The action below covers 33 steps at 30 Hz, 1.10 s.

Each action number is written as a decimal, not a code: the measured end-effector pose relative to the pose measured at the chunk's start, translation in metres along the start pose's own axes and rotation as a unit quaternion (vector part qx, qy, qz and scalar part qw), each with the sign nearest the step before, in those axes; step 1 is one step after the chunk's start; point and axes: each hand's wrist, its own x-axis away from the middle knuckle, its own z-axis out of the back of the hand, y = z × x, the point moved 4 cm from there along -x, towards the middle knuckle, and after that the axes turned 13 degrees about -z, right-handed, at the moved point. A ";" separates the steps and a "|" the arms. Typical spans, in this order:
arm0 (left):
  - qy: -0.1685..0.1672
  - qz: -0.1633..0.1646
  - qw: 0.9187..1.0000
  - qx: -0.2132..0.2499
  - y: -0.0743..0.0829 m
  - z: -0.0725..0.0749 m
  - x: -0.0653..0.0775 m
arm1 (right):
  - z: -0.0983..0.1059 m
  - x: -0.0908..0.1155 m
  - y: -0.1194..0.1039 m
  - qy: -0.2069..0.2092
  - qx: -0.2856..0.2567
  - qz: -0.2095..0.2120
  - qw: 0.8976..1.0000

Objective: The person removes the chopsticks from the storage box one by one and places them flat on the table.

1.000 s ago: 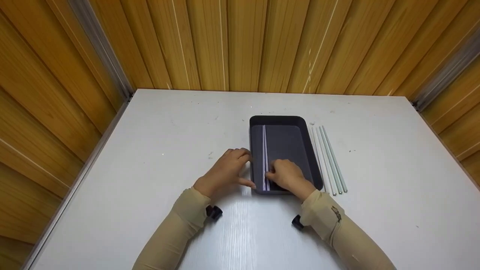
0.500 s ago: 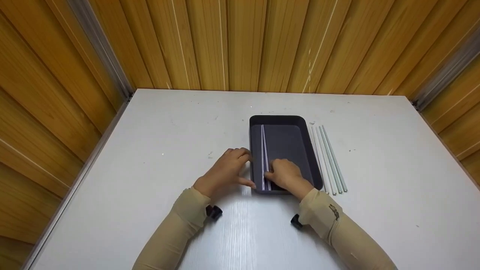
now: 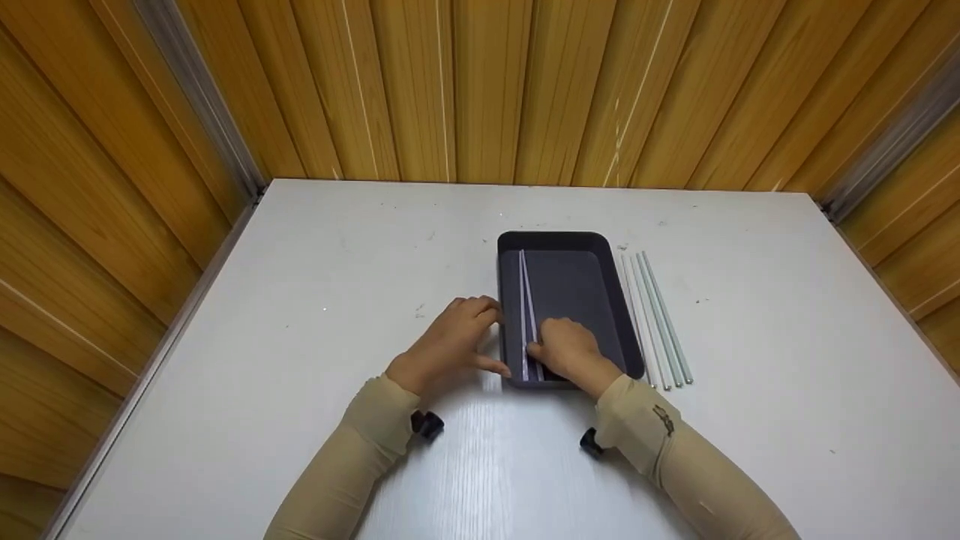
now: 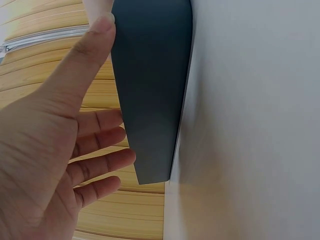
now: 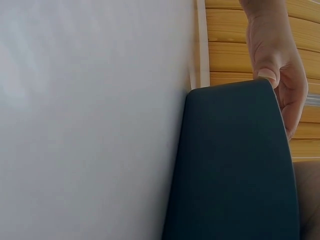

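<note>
A dark rectangular tray (image 3: 589,277) lies on the white table. Inside, along its left side, are slim pale purple chopsticks, their far ends close together and near ends spread. My right hand (image 3: 571,349) is down in the tray with curled fingers, thumb and fingers at the right purple chopstick (image 3: 531,304), which it appears to pinch. The left purple chopstick (image 3: 523,315) lies beside it. My left hand (image 3: 454,337) rests against the tray's left wall, its thumb and fingers spread; in the left wrist view the thumb touches the tray's rim (image 4: 150,90). In the right wrist view my right fingers are hidden.
Several more chopsticks (image 3: 660,322), white and pale green, lie side by side on the table along the tray's right wall. Wood-look panels (image 3: 480,90) stand behind the table (image 3: 360,255) and on both sides.
The near ends of the purple chopsticks have moved farther apart, the left one shifting left. My right hand has edged slightly left. The left hand stays at the tray wall.
</note>
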 end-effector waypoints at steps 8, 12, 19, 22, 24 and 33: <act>-0.007 0.009 1.000 0.008 0.000 -0.001 0.000 | -0.003 -0.002 0.002 0.006 -0.014 -0.001 1.000; -0.007 0.014 1.000 0.012 0.001 -0.001 0.000 | -0.004 -0.003 0.005 0.007 -0.025 -0.006 1.000; -0.004 0.006 1.000 0.004 0.001 -0.001 0.002 | -0.002 -0.003 0.008 0.014 -0.040 -0.007 0.999; 0.000 0.003 1.000 0.003 0.001 -0.001 0.002 | -0.001 -0.002 0.009 0.014 -0.044 -0.011 0.999; -0.001 0.003 1.000 0.002 0.001 -0.001 0.001 | 0.000 -0.002 0.010 0.017 -0.045 -0.011 0.999; -0.019 0.017 1.000 0.000 -0.001 -0.001 0.000 | 0.008 -0.001 0.013 0.016 -0.048 -0.014 0.999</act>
